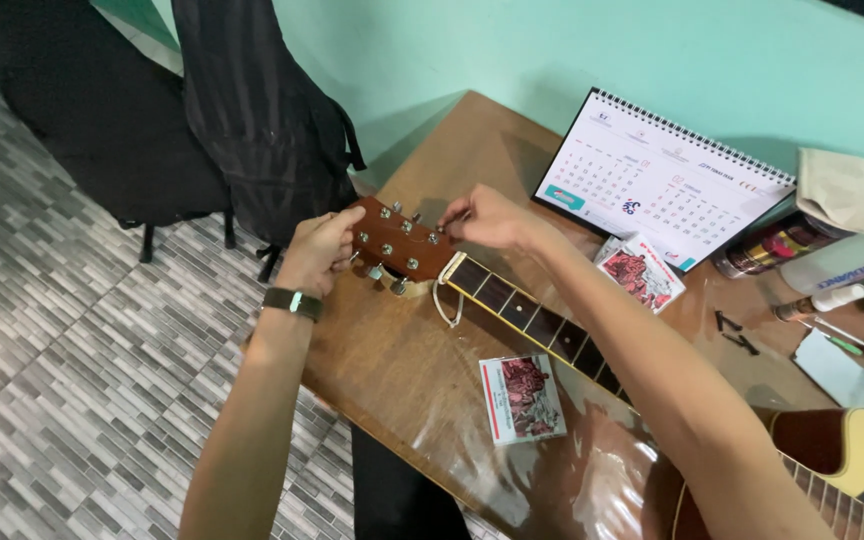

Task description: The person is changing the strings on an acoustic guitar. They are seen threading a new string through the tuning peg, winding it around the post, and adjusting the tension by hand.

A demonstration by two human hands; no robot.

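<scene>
— Teal wall, grey tiled floor: where is the guitar headstock (pixel 392 238)?

— Overhanging the wooden bench (pixel 402 360) corner, so both sides stay reachable. The left hand (pixel 320 250) is curled around its edge at the tuning pegs (pixel 380 272); the right hand (pixel 487 217) pinches something at a post, possibly a string end.

— Around it?

— Two small packets (pixel 522 398), a desk calendar (pixel 662 180), and a dark bag (pixel 262 110) against the wall.
</scene>
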